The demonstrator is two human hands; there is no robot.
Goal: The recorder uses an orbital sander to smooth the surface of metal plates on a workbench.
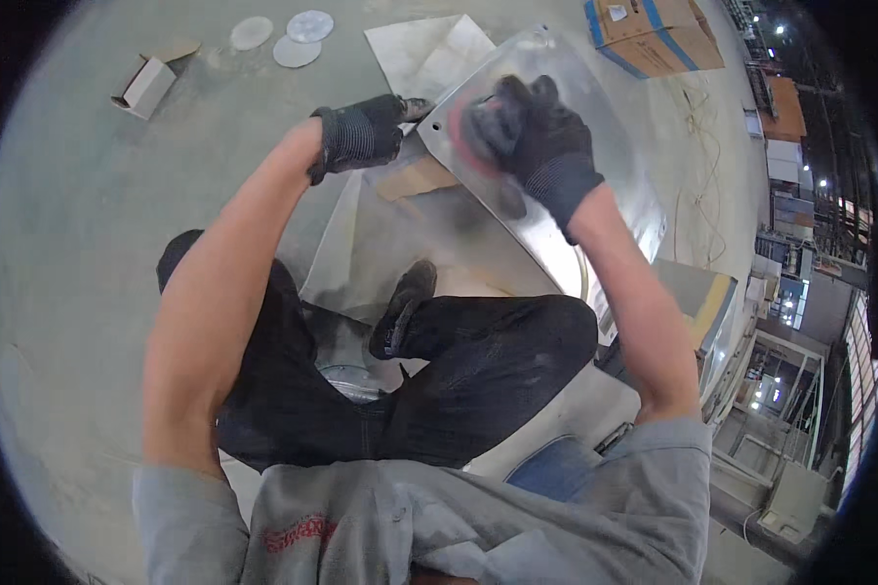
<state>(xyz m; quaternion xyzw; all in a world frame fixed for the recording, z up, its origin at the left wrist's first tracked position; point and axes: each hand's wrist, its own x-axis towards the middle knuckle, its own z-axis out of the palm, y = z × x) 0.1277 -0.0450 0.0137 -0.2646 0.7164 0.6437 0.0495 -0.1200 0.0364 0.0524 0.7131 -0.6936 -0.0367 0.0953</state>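
A shiny sheet-metal panel (610, 161) with holes near its corners lies tilted in front of me. My right hand (553, 146), in a black glove, is closed over a round power sander (475, 136). The sander's reddish disc rests against the panel and is smeared by motion. At the panel's left corner, my gloved left hand (363, 135) grips the edge, its fingertips partly hidden there. Beneath the panel, a piece of brown cardboard (417, 179) lies over another dusty metal sheet (385, 239).
Several round sanding discs (297, 52) and a small white box (148, 90) lie on the floor at the far left. A cardboard carton with blue tape (654, 37) stands at the far right. A thin cable (709, 175) trails across the floor. My bent leg (498, 336) is close below the panel.
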